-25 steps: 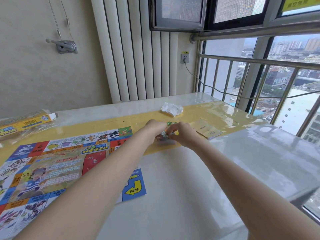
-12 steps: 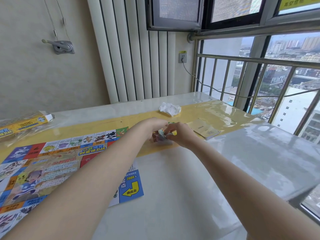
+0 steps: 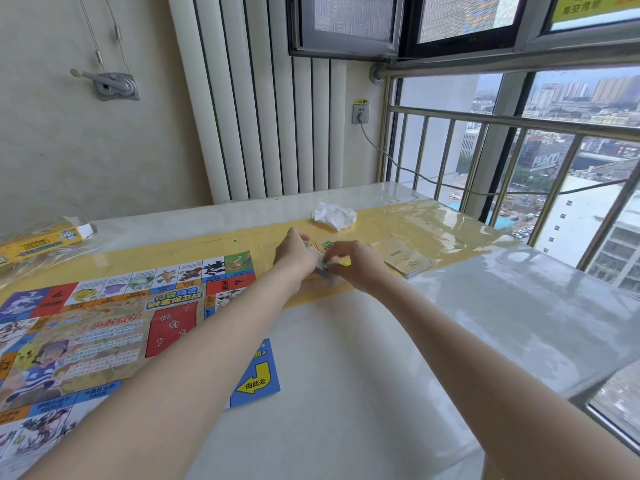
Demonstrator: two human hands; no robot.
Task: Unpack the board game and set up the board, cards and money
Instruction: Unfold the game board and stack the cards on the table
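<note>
The board [image 3: 104, 327] lies unfolded and flat on the table [image 3: 381, 358], and everything else sits around it. Just past its far right corner, both hands meet over a small bundle of cards [image 3: 320, 252]. The left hand [image 3: 298, 254] has its fingers curled round the near side of the bundle, and the right hand [image 3: 356, 263] pinches it from the other side with bent fingertips; what the bundle is wrapped in is too blurred to tell. To the right of the board, just beyond the right hand, lies a thin tan booklet [image 3: 405, 259]. Farther from the board's far right corner sits a crumpled white tissue [image 3: 334, 215]. Behind the board's far left edge lies the yellow game box [image 3: 41, 242], its end flap open.
</note>
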